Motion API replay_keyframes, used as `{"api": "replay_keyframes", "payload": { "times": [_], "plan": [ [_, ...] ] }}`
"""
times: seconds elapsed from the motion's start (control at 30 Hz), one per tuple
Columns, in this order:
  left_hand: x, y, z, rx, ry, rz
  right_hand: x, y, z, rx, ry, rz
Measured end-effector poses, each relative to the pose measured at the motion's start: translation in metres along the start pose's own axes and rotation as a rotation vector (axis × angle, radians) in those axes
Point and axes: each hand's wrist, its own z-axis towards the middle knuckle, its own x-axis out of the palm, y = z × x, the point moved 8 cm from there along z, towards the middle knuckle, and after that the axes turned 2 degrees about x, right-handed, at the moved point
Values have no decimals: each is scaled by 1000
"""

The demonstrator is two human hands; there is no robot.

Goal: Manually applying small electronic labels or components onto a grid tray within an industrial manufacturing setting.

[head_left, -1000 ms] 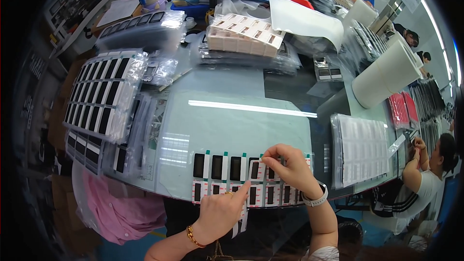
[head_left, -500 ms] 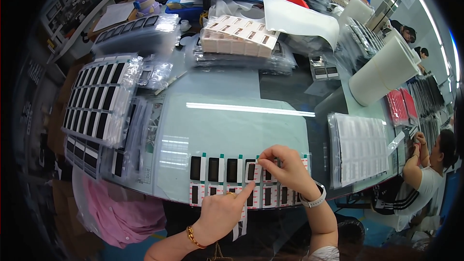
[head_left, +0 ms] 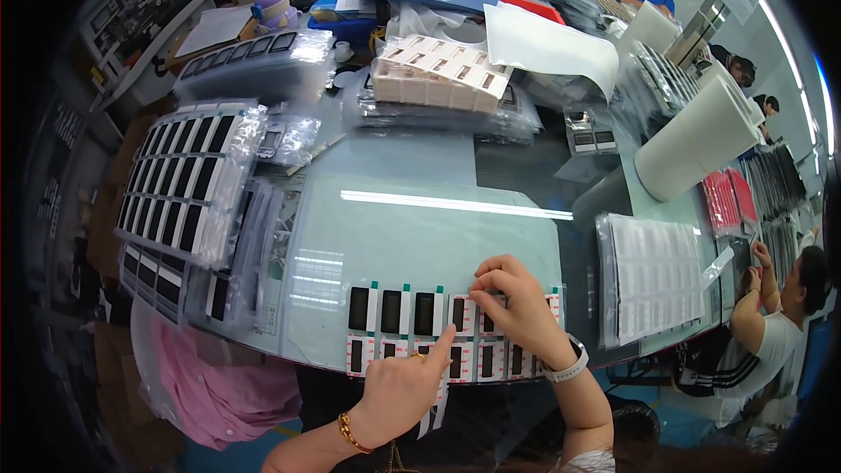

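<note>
Two rows of small black rectangular panels point(head_left: 392, 312) with white borders and green tabs lie along the near edge of a pale glass-topped table point(head_left: 420, 236). My left hand point(head_left: 405, 390) rests at the table's edge, its index finger pressing down on a panel in the lower row. My right hand point(head_left: 514, 305) lies over the right part of the upper row, thumb and fingers pinched on the top edge of one panel. Both wrists come in from the bottom; the right one wears a white band, the left a gold bracelet.
Bagged trays of black panels point(head_left: 180, 180) are stacked at the left. A wrapped stack of white sheets point(head_left: 655, 276) lies at the right, a large white roll point(head_left: 701, 136) behind it. Boxes of tan parts point(head_left: 438, 79) sit at the back. Other people work at right and far back.
My right hand has stayed on the upper row, shifting only slightly. My left index finger has stayed pressed on the lower row.
</note>
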Motion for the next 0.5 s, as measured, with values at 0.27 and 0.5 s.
{"api": "replay_keyframes", "payload": {
  "times": [0.27, 0.5],
  "plan": [
    [-5, 0, 6, 6, 28, 0, 3, 2, 0, -50, 7, -110],
    [-2, 1, 6, 36, 47, 18, -12, 30, -4, -165, -142, -406]
  ]
}}
